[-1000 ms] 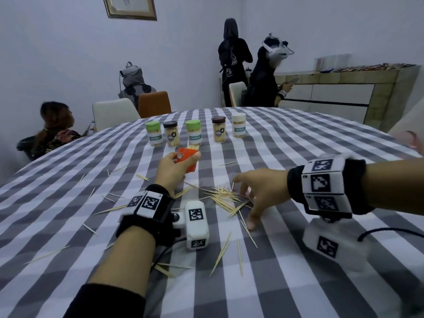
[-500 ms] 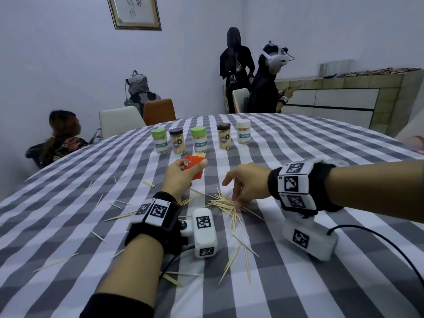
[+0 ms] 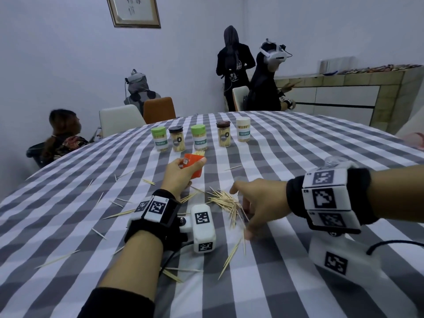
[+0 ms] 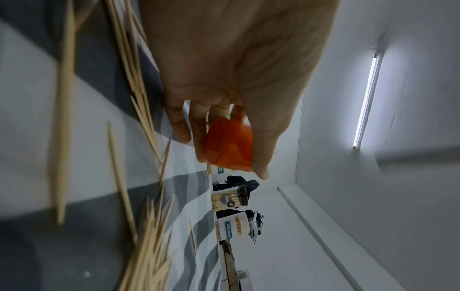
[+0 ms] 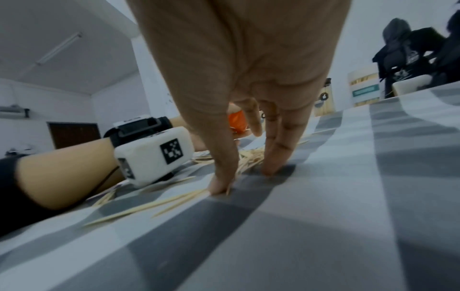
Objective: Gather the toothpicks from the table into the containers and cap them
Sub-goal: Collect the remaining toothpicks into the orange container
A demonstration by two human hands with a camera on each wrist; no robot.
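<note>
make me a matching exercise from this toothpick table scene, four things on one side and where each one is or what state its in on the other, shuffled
Things:
1. orange container
2. right hand
3. pile of toothpicks
4. white-capped jar

Places or states:
A. fingertips pressed on the tablecloth at the pile's edge
B. capped, at the right end of the back row
C. held off the table in the left hand, open, toothpicks showing at its mouth
D. loose on the cloth between the two hands

Pairs: 1-C, 2-A, 3-D, 4-B
</note>
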